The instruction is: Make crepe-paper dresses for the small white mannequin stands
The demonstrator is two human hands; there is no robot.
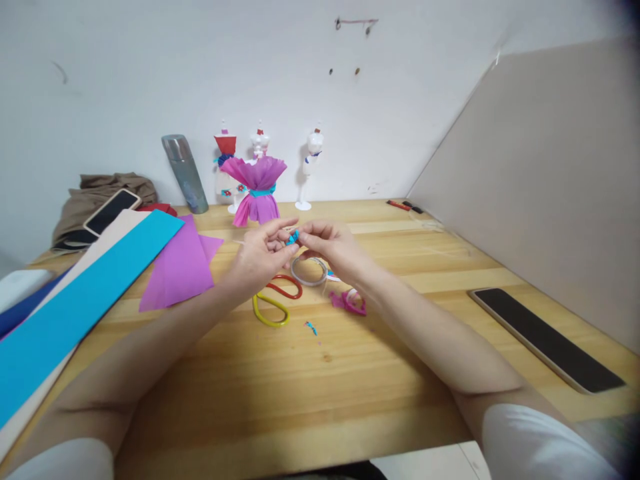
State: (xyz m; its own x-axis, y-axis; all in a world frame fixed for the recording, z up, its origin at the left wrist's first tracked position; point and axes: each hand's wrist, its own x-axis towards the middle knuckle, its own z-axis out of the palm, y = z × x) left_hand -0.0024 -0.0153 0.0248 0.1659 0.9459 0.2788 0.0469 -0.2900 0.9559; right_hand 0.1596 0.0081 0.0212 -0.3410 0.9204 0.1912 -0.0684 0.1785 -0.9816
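Blue crumpled paper, a small bright piece, is held up over the middle of a light wooden counter, seen from my remote viewpoint through the head camera. I see the left hand with its grip closed on it, thumb and curled fingers meeting there, while the right hand pinches its other side between thumb and fingertips. Just below lie scissors with one red and one yellow handle loop, a ring of tape and a small pink object I cannot identify. A thin blue scrap lies nearer me. Beyond the hands, a flared purple paper dress with a blue band stands before white miniature stands by the wall. A steel-topped bottle leans to their left. Purple sheets and a long blue strip spread across the left; a dark-faced phone lies far right.
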